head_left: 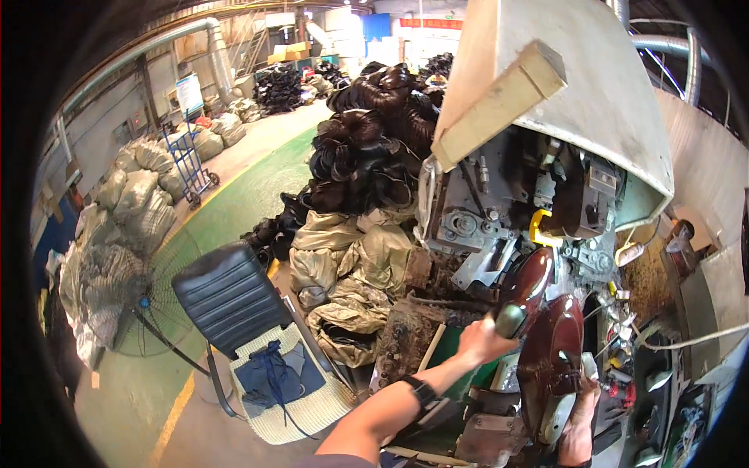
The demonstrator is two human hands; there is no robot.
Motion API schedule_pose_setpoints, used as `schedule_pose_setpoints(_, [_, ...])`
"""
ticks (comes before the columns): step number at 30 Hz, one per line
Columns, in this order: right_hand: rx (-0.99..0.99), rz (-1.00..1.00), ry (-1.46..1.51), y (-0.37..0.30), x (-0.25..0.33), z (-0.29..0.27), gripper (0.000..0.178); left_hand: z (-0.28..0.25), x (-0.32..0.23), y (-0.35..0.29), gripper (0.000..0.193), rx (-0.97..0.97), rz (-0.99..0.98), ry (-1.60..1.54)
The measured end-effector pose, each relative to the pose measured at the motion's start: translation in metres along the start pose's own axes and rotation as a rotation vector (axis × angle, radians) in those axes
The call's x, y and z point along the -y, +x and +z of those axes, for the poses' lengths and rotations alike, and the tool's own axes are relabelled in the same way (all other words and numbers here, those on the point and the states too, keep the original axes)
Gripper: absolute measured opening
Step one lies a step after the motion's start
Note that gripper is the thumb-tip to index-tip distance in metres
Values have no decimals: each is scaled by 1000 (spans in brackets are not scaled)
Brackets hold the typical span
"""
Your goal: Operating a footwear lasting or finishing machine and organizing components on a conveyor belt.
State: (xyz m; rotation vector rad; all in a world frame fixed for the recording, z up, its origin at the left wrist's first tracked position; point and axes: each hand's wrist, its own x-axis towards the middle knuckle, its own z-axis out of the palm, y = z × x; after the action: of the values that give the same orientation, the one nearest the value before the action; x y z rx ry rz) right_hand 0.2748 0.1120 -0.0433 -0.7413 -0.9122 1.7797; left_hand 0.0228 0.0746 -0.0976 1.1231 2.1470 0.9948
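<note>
Looked mid-job: left hand [482, 343] closed round the near end of one dark-red shoe [534, 278], far end at the machine [466, 226]; right hand [579, 413] curled round a second shoe [552, 343] just beside. Couldn't tell if either was finished.

No lettering can be read. Far beyond the left hand's fingers [485, 334], a red banner [431, 23] bears marks too small to make out; well off to their left, a white notice sheet [189, 94] shows only blurred print.
</note>
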Motion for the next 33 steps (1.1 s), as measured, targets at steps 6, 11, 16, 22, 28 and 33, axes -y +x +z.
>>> schedule_pose_setpoints(6, [-11,190,-29,53,-36,19,30,-11,40,-37,74,-15,-50,-854])
schedule_pose_setpoints(11, [-93,177,214,99,-69,34,35,1,-23,-12,47,122,-16,-1468])
schedule_pose_setpoints(16, [-150,132,242,125,-91,37,42,19,-29,14,23,-62,-233,-1571])
schedule_pose_setpoints(22, [-186,171,240,148,-115,40,48,21,-12,44,18,-125,-356,-1632])
schedule_pose_setpoints(28, [-230,200,243,159,-117,51,22,14,-13,57,26,-12,-349,-1641])
schedule_pose_setpoints(33, [-162,232,345,160,-122,43,19,15,-14,60,30,2,-389,-1635])
